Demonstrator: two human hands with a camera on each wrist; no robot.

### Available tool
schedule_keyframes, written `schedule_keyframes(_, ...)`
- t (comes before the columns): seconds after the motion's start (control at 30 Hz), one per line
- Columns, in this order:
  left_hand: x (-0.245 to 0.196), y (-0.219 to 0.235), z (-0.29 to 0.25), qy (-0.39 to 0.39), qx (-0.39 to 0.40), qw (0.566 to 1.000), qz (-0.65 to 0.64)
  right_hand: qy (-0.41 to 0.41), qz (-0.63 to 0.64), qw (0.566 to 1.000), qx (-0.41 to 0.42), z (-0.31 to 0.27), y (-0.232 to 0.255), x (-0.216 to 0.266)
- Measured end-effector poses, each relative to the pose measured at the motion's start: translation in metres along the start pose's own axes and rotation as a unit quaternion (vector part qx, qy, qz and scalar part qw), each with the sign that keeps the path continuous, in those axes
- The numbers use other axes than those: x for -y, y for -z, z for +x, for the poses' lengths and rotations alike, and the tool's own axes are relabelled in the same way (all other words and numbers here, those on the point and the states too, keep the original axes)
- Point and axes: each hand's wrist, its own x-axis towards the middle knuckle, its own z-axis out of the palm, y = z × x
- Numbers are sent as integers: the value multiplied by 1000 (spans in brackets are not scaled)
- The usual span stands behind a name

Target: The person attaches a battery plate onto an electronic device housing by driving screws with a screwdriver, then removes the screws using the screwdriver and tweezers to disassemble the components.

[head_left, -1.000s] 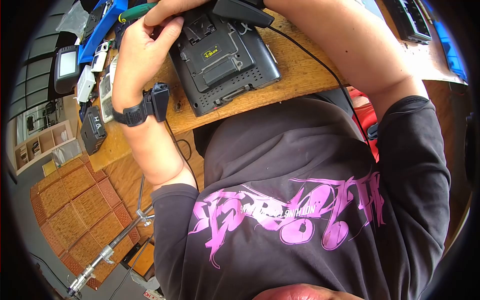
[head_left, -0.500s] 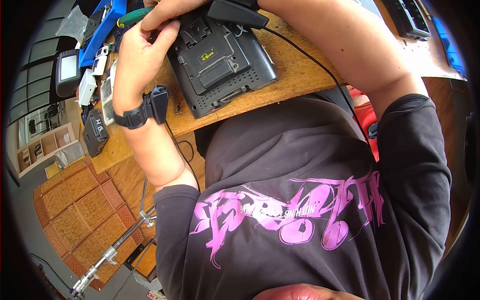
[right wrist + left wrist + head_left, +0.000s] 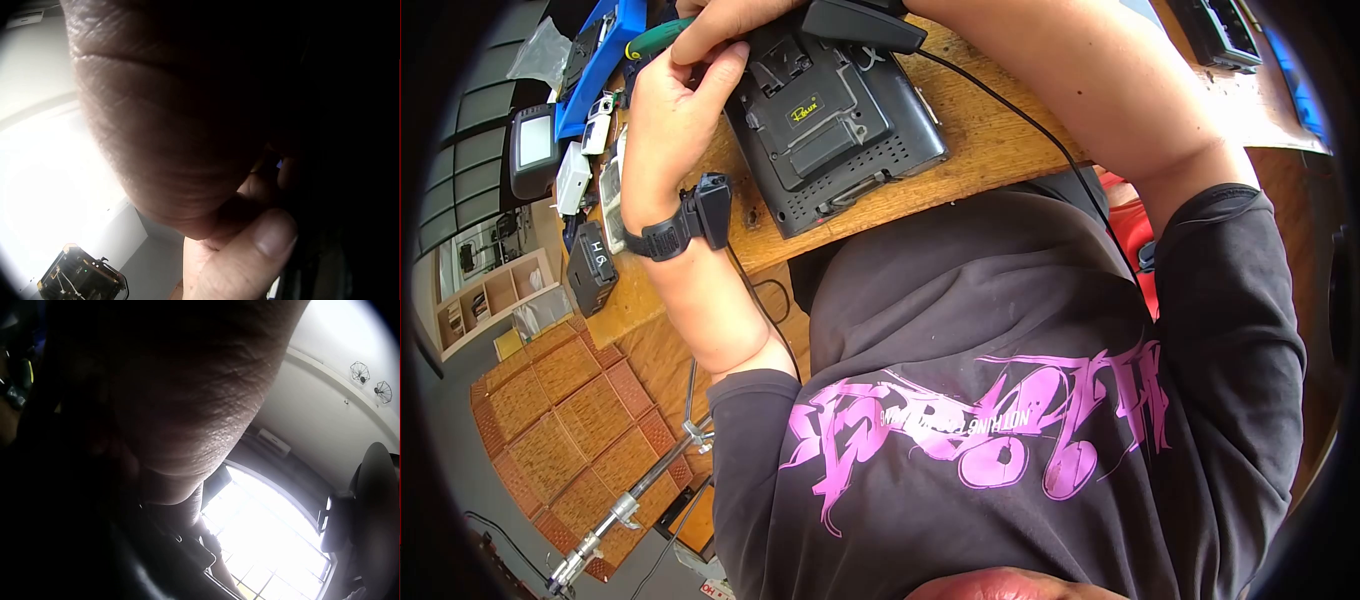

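Note:
In the head view a black monitor [image 3: 865, 165] lies back side up at the desk's near edge, a battery plate [image 3: 800, 125] on its back. My left hand [image 3: 670, 130] holds the monitor's left edge, thumb [image 3: 725, 70] bent over it; its other fingers are mostly hidden. A green screwdriver-like handle [image 3: 655, 38] sticks out beyond this hand. My right arm [image 3: 1060, 70] reaches across the monitor's far end, where a wrist camera [image 3: 865, 25] hides much of the right hand. In the right wrist view the right hand [image 3: 169, 125] is close over a thumb [image 3: 250, 256]; I cannot tell what it holds.
A blue tray [image 3: 605, 65], white devices [image 3: 572, 178] and a black box [image 3: 590, 265] marked with white letters crowd the desk's left side. A black cable [image 3: 1020, 110] runs from the right wrist camera across the desk [image 3: 990, 150]. More black equipment [image 3: 1215, 35] stands at the far right.
The whole view shifts slightly, with the monitor and both arms a little further left in the picture. Both hands keep much the same pose at the monitor's far left corner.

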Motion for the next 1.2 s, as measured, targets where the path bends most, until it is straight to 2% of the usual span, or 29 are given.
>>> schedule_keyframes(0.07,0,0,0,-3,-1,1000,2,38,22,999,24,0,4,-8)
schedule_keyframes(0.1,1,0,0,-2,-2,1000,3,38,23,999,24,14,-1,6)
schedule_keyframes(0.13,1,0,0,-2,-3,1000,4,-138,-25,990,3,41,-11,31)
schedule_keyframes(0.17,2,0,0,-1,-3,1000,4,-309,-71,948,-17,56,-16,45)
schedule_keyframes(0.27,4,2,1,2,-4,1000,21,-328,-63,943,-1,61,-13,45)
schedule_keyframes(0.3,4,3,2,2,4,1000,21,-328,-62,943,2,45,-11,34)
schedule_keyframes(0.33,6,3,1,3,11,1000,21,-166,-26,986,7,15,-5,14)
schedule_keyframes(0.37,10,5,1,6,11,1000,20,1,12,1000,11,1,-2,0)
schedule_keyframes(0.43,18,9,3,14,6,1000,16,-7,7,1000,7,10,-3,-5)
schedule_keyframes(0.5,19,9,2,20,3,1000,10,55,4,998,41,3,5,-8)
schedule_keyframes(0.53,19,8,2,21,-1,1000,11,54,5,998,42,3,3,-6)
schedule_keyframes(0.6,19,8,2,23,-4,1000,12,0,3,1000,9,2,-3,-1)
schedule_keyframes(0.7,22,10,2,18,-3,1000,8,-16,-8,1000,-4,8,-7,0)
schedule_keyframes(1.0,21,11,3,20,-4,999,38,-8,37,999,10,-4,-6,2)
schedule_keyframes(1.03,20,11,3,19,-6,999,37,-9,38,999,10,15,-6,24)
schedule_keyframes(1.07,20,11,3,17,-8,999,37,-284,13,958,29,49,-5,64)
schedule_keyframes(1.1,21,11,3,18,-6,999,37,-536,-13,843,45,68,-4,84)
schedule_keyframes(1.13,23,12,4,20,-7,999,37,-537,-12,842,46,51,-5,61)
schedule_keyframes(1.17,25,13,4,22,-7,999,36,-281,12,959,34,18,-5,20)
schedule_keyframes(1.2,25,13,4,22,-5,999,36,-3,35,999,18,-2,-7,3)
